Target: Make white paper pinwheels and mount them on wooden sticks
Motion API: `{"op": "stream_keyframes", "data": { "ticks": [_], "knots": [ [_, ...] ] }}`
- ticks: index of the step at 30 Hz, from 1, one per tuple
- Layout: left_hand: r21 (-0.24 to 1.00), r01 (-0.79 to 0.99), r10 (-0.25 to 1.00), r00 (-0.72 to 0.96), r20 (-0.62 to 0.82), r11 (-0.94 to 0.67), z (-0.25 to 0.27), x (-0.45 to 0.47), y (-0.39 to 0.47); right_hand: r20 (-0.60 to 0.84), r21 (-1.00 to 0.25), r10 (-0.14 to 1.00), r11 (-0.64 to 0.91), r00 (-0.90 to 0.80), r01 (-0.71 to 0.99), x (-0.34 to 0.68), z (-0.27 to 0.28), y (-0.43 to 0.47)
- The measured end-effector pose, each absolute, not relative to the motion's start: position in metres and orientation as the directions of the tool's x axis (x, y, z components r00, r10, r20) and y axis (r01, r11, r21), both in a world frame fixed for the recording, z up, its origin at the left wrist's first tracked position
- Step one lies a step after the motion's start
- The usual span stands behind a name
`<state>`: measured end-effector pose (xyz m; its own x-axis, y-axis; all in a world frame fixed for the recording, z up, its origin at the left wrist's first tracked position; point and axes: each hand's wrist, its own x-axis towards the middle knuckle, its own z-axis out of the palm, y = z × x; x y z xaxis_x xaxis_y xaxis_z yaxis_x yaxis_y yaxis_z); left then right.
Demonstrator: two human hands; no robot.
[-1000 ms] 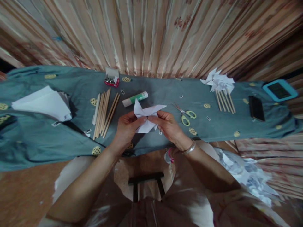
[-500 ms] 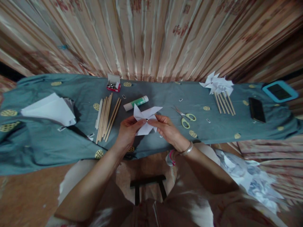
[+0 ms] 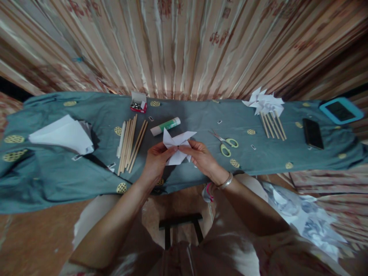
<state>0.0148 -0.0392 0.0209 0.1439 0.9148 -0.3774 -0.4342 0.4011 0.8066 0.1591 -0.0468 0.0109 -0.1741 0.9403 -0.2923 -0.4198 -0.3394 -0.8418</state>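
A white paper pinwheel [image 3: 179,138] is held between my two hands above the cloth, its folded blades spread around the centre. My left hand [image 3: 155,159] pinches its left side, and my right hand [image 3: 202,155] pinches the right side. Both thumbs press at the pinwheel's middle, where they largely hide the small dark pin. Just behind it lies a glue stick [image 3: 166,126] with a green label. Scissors [image 3: 224,142] with yellow-green handles rest to the right of my right hand. Wooden sticks [image 3: 129,143] lie to the left of my left hand.
A red box of metal pins [image 3: 138,102] stands open at the back. Stacked white paper [image 3: 61,135] lies at the left. Finished pinwheels on sticks [image 3: 268,105], a phone [image 3: 312,133] and a blue-framed device [image 3: 341,110] sit at the right. Crumpled paper [image 3: 307,218] is below, beside the table.
My thumbs have closed in over the pinwheel's centre, covering the pin that showed before. The pinwheel stays in both hands, and the view has shifted very slightly.
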Motion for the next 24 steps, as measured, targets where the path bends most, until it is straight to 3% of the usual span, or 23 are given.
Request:
{"op": "stream_keyframes", "data": {
  "ticks": [16, 20, 24],
  "knots": [
    [0.782, -0.455, 0.900, 0.130, -0.416, 0.427, 0.007, 0.014, -0.042, -0.317, -0.845, 0.932, -0.362, -0.175, -0.393, 0.158, -0.005, -0.045],
    [0.823, -0.415, 0.921, 0.127, -0.369, 0.387, 0.004, 0.011, -0.041, -0.318, -0.837, 0.930, -0.367, -0.184, -0.406, 0.156, -0.005, -0.042],
    [0.931, -0.267, 0.968, 0.105, -0.229, 0.249, 0.005, -0.005, -0.032, -0.317, -0.836, 0.931, -0.364, -0.181, -0.410, 0.159, -0.005, -0.037]
  ]
}}
